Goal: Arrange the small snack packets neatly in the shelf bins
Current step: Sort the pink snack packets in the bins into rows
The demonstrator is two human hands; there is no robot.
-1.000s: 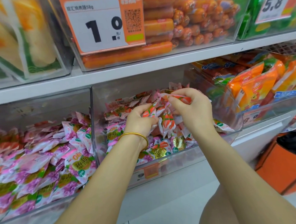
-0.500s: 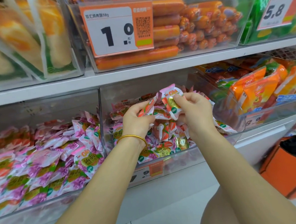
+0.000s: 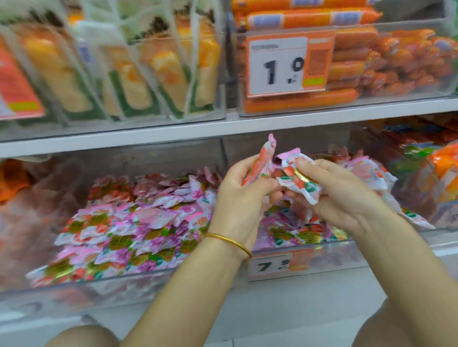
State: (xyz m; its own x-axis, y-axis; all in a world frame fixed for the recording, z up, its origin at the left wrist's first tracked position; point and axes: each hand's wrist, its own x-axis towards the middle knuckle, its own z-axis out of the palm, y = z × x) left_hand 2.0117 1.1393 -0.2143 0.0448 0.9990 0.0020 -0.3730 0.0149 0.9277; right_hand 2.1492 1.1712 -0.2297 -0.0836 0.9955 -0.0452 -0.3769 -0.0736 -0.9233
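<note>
Our left hand [image 3: 238, 199] pinches one pink packet [image 3: 262, 161], its long axis upright and tilted slightly right. Our right hand [image 3: 343, 195] grips a second packet [image 3: 299, 180] lying crosswise just right of it, and the two nearly touch. Both hang over the right-hand bin [image 3: 336, 255]. Its heap [image 3: 289, 234] lies directly below the hands, so we judge the coming move is straight down.

Motion blur smears the yellow packs [image 3: 123, 80] on the upper shelf [image 3: 219, 128], and the small print on the 1.0 price tag [image 3: 288, 63] is unreadable. The left hand [image 3: 240, 199] and right hand [image 3: 340, 195] hide snack packets [image 3: 302, 234] in the bin [image 3: 342, 256] beneath them.
</note>
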